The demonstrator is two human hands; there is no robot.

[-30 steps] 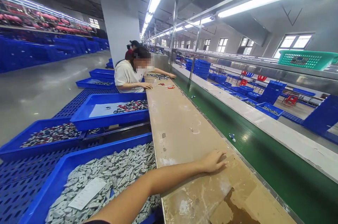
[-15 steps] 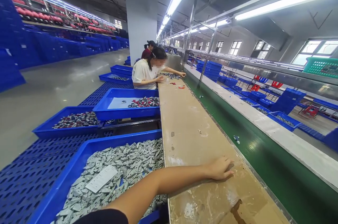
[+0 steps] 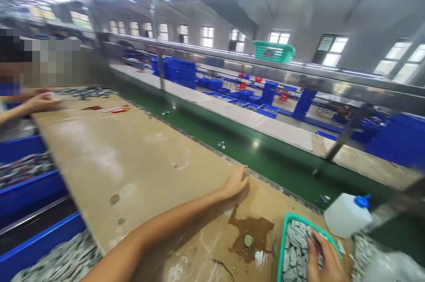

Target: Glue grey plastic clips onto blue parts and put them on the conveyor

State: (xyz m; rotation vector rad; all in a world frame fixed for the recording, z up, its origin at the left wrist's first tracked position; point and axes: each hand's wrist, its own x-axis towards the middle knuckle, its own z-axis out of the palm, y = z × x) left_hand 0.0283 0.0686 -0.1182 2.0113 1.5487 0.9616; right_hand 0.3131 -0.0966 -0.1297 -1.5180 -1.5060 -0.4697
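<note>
My left hand (image 3: pixel 235 182) rests on the tan worktop (image 3: pixel 146 149) near its far edge, fingers stretched out beside the green belt, with nothing visible in it. At the lower right my right hand (image 3: pixel 324 259) is over a green basket (image 3: pixel 284 233). The basket is full of small flat grey pieces (image 3: pixel 295 246). Between my right thumb and fingers shows a small dark grey piece (image 3: pixel 312 237), partly hidden by the fingers.
A white bottle (image 3: pixel 347 215) with a blue cap stands right of the basket. A bottle cap (image 3: pixel 248 241) lies on a brown stain. Beyond the worktop runs a green belt (image 3: pixel 195 133) with a few small parts. Blue bins (image 3: pixel 33 184) line the left, near a co-worker's hand (image 3: pixel 43 102).
The view has swung to the right and down. My right hand, the green basket and the white bottle have come into view. My left hand stays on the worktop, near the belt edge.
</note>
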